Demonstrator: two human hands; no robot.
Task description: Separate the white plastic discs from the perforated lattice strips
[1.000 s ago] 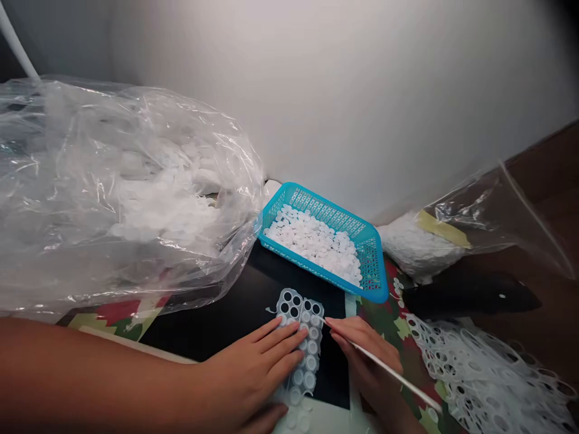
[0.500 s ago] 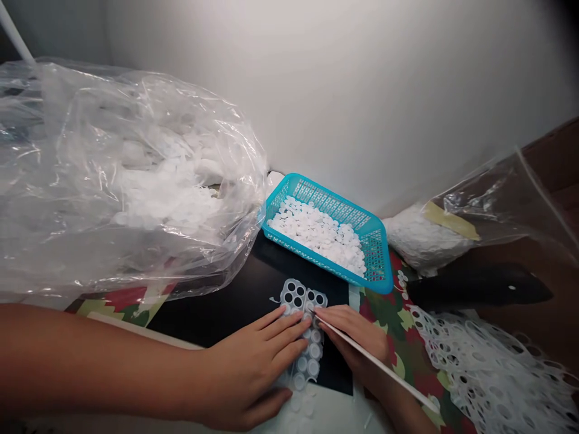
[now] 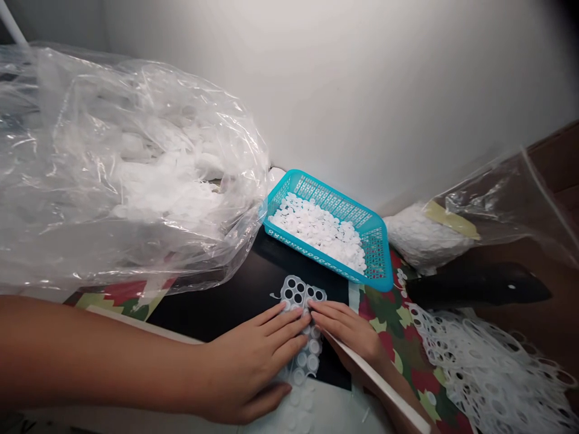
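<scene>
Currently; translucent sheet [image 3: 313,347] under flat left hand [image 3: 253,361]; right hand [image 3: 355,334] over its edge, gripping white stick [image 3: 376,378]

Looking out from the person's head, facing forward and down. Hanging close over the left hand [image 3: 251,364] and right hand [image 3: 355,333], framing both whole at lower centre. Gazing onward past the blue basket [image 3: 335,202] in mid-frame, meeting the pale wall [image 3: 316,90] across the top. Cropping the clear bag [image 3: 113,120] at the left edge and the pile of perforated sheets [image 3: 493,374] at lower right. Tilting sideways, perhaps, but losing certainty in the dark, blurred upper-right corner.
</scene>
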